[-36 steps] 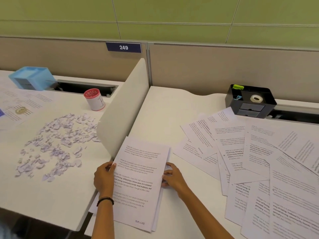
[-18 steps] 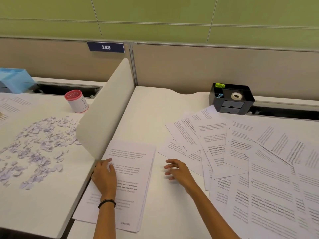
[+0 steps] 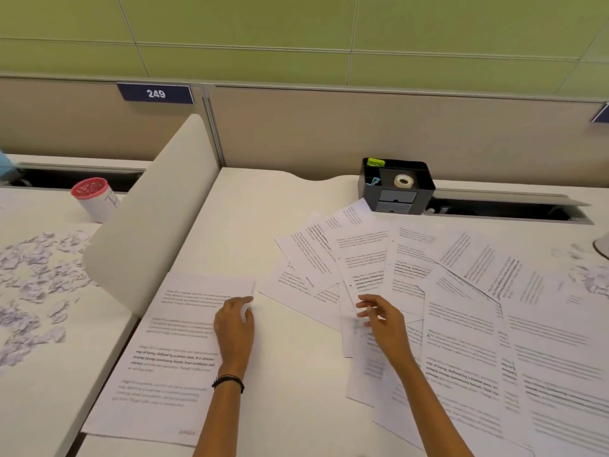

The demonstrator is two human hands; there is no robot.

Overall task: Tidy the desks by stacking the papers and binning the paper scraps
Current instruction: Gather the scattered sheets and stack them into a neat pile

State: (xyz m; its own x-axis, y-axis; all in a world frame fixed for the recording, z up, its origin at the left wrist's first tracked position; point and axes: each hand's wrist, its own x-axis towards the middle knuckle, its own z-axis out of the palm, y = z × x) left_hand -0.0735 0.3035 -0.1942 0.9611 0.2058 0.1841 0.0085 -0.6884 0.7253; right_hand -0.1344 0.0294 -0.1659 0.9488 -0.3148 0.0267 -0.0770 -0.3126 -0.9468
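On the right-hand desk [image 3: 263, 209], seen from the head camera looking down: a squared stack of papers [image 3: 171, 341] at the near left, close beside the curved white divider [image 3: 155, 209], its long axis running away from the body and leaning slightly right. Palm-down on the stack's right edge, the left hand [image 3: 234, 328], fingers loosely bent, pressing rather than lifting; a dark band at the wrist. Further right, the right hand [image 3: 382, 319], fingers spread and relaxed, over the near left edge of the loose sheets [image 3: 461, 324]; unclear whether touching or just above. Holds nothing.

Loose sheets fanned and overlapping across the right half of the desk, lying beyond and to the right of the right hand, well apart from the left hand; long axes at mixed angles, most turned off the stack's line. Bare desk between stack and fan. Right hand plainly the nearer; likely next, draw one sheet leftward across the gap and turn it to match the stack.

Behind the sheets, against the back panel, a black organiser [image 3: 397, 186] with a tape roll. Past the divider, on the left-hand desk [image 3: 49, 390], a wide scatter of paper scraps [image 3: 29, 291], not yet binned, and a white cup with a red lid [image 3: 94, 199]. No bin in view.
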